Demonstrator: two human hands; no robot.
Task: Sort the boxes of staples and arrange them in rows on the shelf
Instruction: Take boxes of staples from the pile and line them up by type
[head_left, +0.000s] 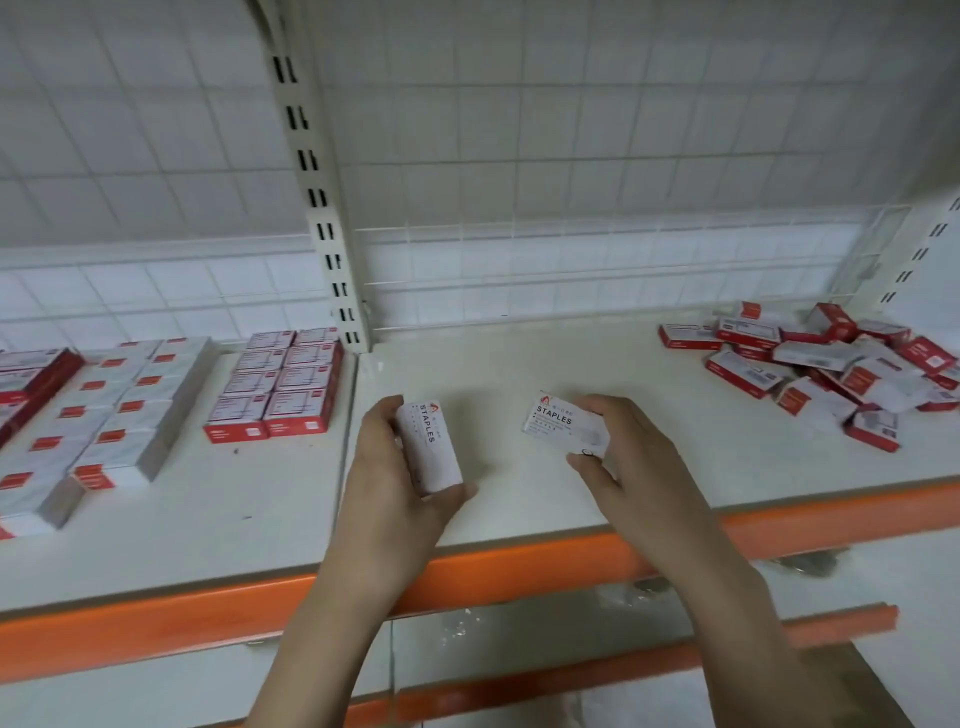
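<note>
My left hand (387, 478) grips a white staples box (428, 449), held on end with its "STAPLES" print running sideways. My right hand (618, 457) holds a second white staples box (563, 423), tilted with the printed face up. Both boxes hover just above the white shelf (519, 358), near its middle. A loose heap of red-and-white staples boxes (826, 364) lies at the shelf's far right. On the left section stand neat rows of red-and-white boxes (280, 387) and rows of white boxes with red labels (119, 405).
An orange strip (519, 566) edges the shelf front, with a lower shelf (571, 618) beneath. A slotted upright post (322, 208) divides the two sections. A wire grid backs the shelf (597, 156). More red boxes (31, 374) sit at the far left.
</note>
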